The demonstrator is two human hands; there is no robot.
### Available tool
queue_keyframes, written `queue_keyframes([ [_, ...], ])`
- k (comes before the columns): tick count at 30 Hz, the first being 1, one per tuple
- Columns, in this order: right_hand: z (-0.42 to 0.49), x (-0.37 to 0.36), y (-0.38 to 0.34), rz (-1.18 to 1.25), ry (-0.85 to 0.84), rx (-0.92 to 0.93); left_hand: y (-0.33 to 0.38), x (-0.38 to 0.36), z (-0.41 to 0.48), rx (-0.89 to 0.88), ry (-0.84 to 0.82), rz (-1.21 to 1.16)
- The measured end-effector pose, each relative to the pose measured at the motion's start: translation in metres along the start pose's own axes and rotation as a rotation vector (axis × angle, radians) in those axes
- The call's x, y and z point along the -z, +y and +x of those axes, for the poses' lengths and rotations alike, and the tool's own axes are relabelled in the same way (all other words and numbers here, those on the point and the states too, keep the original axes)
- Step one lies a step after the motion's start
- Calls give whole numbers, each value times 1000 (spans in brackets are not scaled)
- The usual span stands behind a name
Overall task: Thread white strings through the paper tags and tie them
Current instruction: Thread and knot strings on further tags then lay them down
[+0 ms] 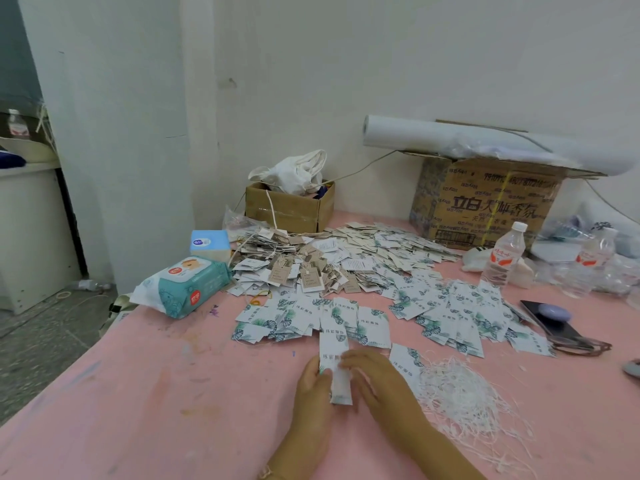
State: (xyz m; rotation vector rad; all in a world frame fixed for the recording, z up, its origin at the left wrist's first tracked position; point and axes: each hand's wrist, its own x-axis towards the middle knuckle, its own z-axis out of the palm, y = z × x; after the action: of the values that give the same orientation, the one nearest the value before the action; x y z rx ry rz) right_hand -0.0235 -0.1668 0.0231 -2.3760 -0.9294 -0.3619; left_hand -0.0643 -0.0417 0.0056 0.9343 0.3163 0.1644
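Pink bench (156, 393): worn surface, set against a white wall.

Left hand (313, 386) and right hand (377, 379): both at the near centre of the bench, fingers closed on a small stack of paper tags (337, 372), the left gripping its left edge, the right pinching its right side.

Loose leaf-print tags (346, 320): white with green pattern, spread just beyond the hands and on toward the right.

Heap of strung tags (304, 265): beige and white, piled further back at the centre.

White strings (464, 393): tangled loose bundle on the bench, right of the hands, apart from them.

Wet-wipe pack (183, 285) and blue tissue box (209, 242): at the left edge.

Small cardboard box (289, 211): against the wall, white cloth bulging out of it.

Large printed carton (485, 206): back right, a white roll (485, 142) lying across its top.

Two water bottles (504, 254): right side. Dark phone (550, 320): right edge.
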Motion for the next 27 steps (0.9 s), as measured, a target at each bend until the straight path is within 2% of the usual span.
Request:
queue_keyframes([
  [3,17,-10,8,-115,22,-115,-4,3,7,-40,151,-15],
  [7,46,-24,15,-149,-234,-276,-3,4,10,-31,182,-131],
  [9,59,-31,22,-274,-312,-244,-2,5,10,-24,175,-188],
  [12,70,-33,27,-569,-378,-89,-5,5,13,-32,173,-193],
  [15,68,-30,29,-751,-258,166,-3,2,12,-29,185,-187],
  [18,63,-33,31,-767,-139,329,-3,2,13,-9,189,-211],
  [21,61,-27,28,-762,-92,320,-3,3,12,9,176,-215],
  [27,57,5,10,-567,82,110,0,0,8,16,123,-71],
])
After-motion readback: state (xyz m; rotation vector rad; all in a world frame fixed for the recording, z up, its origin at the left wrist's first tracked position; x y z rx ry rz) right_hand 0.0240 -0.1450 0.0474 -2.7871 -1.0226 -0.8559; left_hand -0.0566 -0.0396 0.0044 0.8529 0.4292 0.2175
